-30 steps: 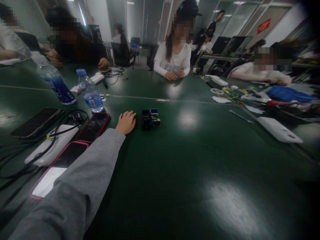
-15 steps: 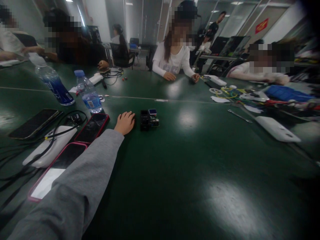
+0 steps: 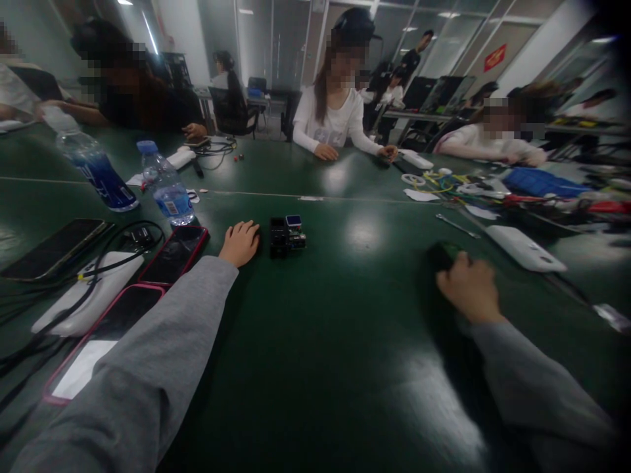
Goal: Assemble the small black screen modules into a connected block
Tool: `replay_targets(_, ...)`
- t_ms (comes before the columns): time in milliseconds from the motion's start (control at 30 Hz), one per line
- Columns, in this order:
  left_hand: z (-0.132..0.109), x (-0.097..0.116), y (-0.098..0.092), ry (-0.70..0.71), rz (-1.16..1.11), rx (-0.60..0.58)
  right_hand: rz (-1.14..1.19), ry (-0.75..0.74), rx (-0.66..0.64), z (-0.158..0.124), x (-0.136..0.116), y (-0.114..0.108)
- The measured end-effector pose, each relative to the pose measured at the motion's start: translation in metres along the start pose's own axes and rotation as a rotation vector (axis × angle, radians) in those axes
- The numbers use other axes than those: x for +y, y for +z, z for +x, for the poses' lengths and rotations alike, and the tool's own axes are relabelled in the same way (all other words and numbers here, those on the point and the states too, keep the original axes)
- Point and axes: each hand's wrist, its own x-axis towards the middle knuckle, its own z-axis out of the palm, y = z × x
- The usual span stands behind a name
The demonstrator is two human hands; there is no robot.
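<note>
Head view shows a small electronic module (image 3: 287, 235), black with a blue-topped part, sitting on the green table (image 3: 345, 368) in the middle distance, just right of the left hand (image 3: 240, 243). That hand lies palm down on the table with its fingers loosely together, clamped on nothing, its fingertips just beside the module but apart from it. The right hand (image 3: 468, 289) is blurred, far to the right of the module; it seems curled around something dark green, though I cannot tell whether it grips it. To handle the module well, I judge the left hand should steady it by the black edges, sparing the blue-topped part. Left of the hand lie a red-cased phone (image 3: 173, 255), a pink-cased phone (image 3: 106, 341) and black cables (image 3: 59, 289); a water bottle (image 3: 165, 187) stands beyond them.
</note>
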Motion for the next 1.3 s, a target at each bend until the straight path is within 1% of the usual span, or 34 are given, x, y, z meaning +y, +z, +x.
replay_targets(33,0.0,0.0,0.0,0.0,0.0,-0.001,0.029,-0.053,-0.024,0.011,-0.031,0.007)
replay_targets(67,0.0,0.0,-0.001,0.0,0.002,-0.003,0.08,-0.109,-0.02,0.02,-0.063,0.013)
replay_targets(133,-0.001,0.002,-0.004,0.001,0.004,-0.007,0.214,-0.21,0.034,0.033,-0.125,0.018)
replay_targets(167,-0.001,0.003,-0.005,0.0,0.005,-0.01,0.26,-0.256,0.076,0.036,-0.15,0.018)
replay_targets(200,-0.002,0.004,-0.006,-0.001,0.006,-0.013,0.29,-0.318,0.107,0.037,-0.17,0.018)
replay_targets(233,-0.002,0.005,-0.007,-0.004,0.008,-0.014,0.317,-0.374,0.122,0.037,-0.185,0.018)
replay_targets(267,-0.002,0.006,-0.007,-0.006,0.01,-0.013,0.343,-0.428,0.117,0.036,-0.193,0.018)
replay_targets(300,-0.002,0.006,-0.008,-0.008,0.013,-0.01,0.374,-0.472,0.089,0.035,-0.197,0.019)
replay_targets(367,-0.002,0.007,-0.007,-0.01,0.019,-0.006,0.449,-0.517,-0.012,0.034,-0.196,0.022)
replay_targets(433,-0.002,0.006,-0.007,-0.01,0.021,-0.006,0.505,-0.516,-0.106,0.035,-0.19,0.027)
replay_targets(467,-0.001,0.006,-0.006,-0.011,0.02,-0.011,0.519,-0.51,-0.133,0.036,-0.188,0.029)
replay_targets(600,-0.001,0.005,-0.005,-0.01,0.013,-0.024,0.526,-0.507,-0.148,0.038,-0.187,0.032)
replay_targets(733,-0.002,0.005,-0.006,-0.005,0.016,-0.015,0.529,-0.506,-0.165,0.038,-0.188,0.029)
replay_targets(800,-0.002,0.006,-0.007,-0.004,0.015,-0.018,0.517,-0.48,-0.129,0.034,-0.189,0.023)
replay_targets(900,-0.002,0.005,-0.007,-0.009,0.012,-0.022,0.5,-0.403,0.029,0.021,-0.199,0.006)
replay_targets(933,-0.001,0.005,-0.006,-0.011,0.012,-0.024,0.509,-0.404,0.07,0.014,-0.204,-0.002)
replay_targets(967,-0.001,0.005,-0.006,-0.012,0.012,-0.027,0.526,-0.443,0.088,0.007,-0.211,-0.009)
replay_targets(1000,-0.001,0.004,-0.005,-0.011,0.012,-0.029,0.542,-0.525,0.079,0.0,-0.217,-0.016)
replay_targets(1100,-0.001,0.004,-0.004,-0.003,0.015,-0.019,0.555,-0.853,-0.054,-0.015,-0.233,-0.031)
replay_targets(1133,-0.001,0.004,-0.005,-0.003,0.017,-0.015,0.569,-0.919,-0.109,-0.017,-0.236,-0.033)
replay_targets(1167,-0.001,0.004,-0.005,-0.003,0.019,-0.016,0.598,-0.946,-0.155,-0.018,-0.237,-0.033)
replay_targets(1200,-0.001,0.005,-0.005,-0.003,0.022,-0.019,0.64,-0.937,-0.181,-0.017,-0.238,-0.033)
replay_targets(1233,-0.001,0.005,-0.006,-0.004,0.025,-0.023,0.687,-0.907,-0.185,-0.015,-0.237,-0.031)
replay_targets(1300,-0.001,0.006,-0.006,-0.003,0.03,-0.029,0.76,-0.842,-0.145,-0.012,-0.235,-0.027)
